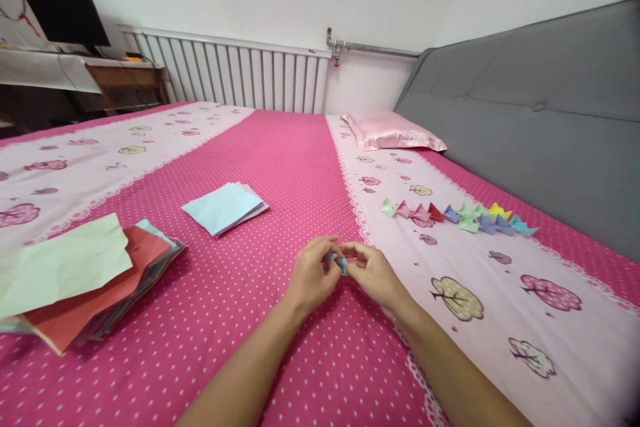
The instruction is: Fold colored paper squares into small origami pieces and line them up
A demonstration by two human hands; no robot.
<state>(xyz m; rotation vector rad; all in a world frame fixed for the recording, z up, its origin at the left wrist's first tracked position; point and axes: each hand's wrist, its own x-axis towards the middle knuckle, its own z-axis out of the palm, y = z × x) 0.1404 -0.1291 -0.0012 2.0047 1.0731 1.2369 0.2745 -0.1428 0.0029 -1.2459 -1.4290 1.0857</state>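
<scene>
Between my two hands is a small piece of folded light-blue paper [342,265], mostly hidden by the fingers. My left hand [314,275] is closed on its left side, thumb and fingers curled round it. From the right, my right hand [369,272] pinches the same paper, its fingertips close to those of the left. Both hands are held just above the pink dotted bedspread [240,320]. To the right lies a cluster of small folded paper boats, among them a red boat [435,212], a yellow boat [499,211] and a blue boat [523,226].
A stack of light-blue paper sheets [225,208] lies ahead to the left. Nearer on the left is a bigger pile of coloured paper [65,260]. A pink pillow [393,130] rests by the grey headboard [530,100]. A radiator [240,70] and a monitor [65,17] stand behind.
</scene>
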